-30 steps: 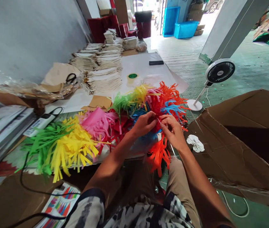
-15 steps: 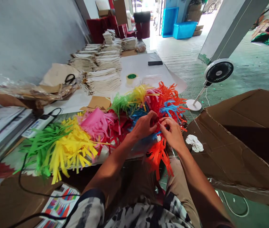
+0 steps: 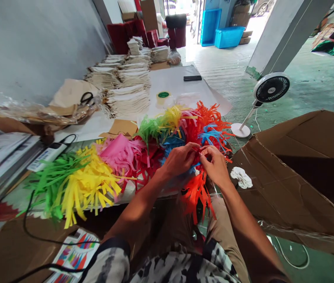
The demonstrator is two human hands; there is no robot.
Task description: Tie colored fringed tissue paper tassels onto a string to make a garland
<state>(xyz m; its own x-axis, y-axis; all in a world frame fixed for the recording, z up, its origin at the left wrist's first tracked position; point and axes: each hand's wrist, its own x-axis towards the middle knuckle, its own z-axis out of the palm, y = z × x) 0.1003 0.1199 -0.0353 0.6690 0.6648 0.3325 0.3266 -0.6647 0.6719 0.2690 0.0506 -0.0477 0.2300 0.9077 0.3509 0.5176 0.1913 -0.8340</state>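
My left hand (image 3: 181, 159) and my right hand (image 3: 214, 163) meet at the table's front edge, fingertips pinched together. Between them is the top of an orange-red paper tassel (image 3: 198, 192), whose fringe hangs below toward my lap. The exact spot they pinch is partly hidden by the fingers. Just beyond lie blue fringe (image 3: 173, 139), a light-blue tassel (image 3: 212, 134), an orange tassel (image 3: 208, 114), and yellow (image 3: 171, 117) and light-green (image 3: 149, 129) ones. To the left are pink (image 3: 121, 151), yellow (image 3: 92, 181) and green (image 3: 53, 177) fringed tassels.
Stacks of cream cloth (image 3: 128, 98) stand at the back left. A tape roll (image 3: 163, 97) and black phone (image 3: 192, 78) lie on the white tabletop. At right are a large open cardboard box (image 3: 290, 173), crumpled tissue (image 3: 242, 177) and a fan (image 3: 271, 89). A power strip (image 3: 46, 155) sits left.
My left fingers have turned over slightly and come closer to the right fingertips. The tassels around my hands stay where they were.
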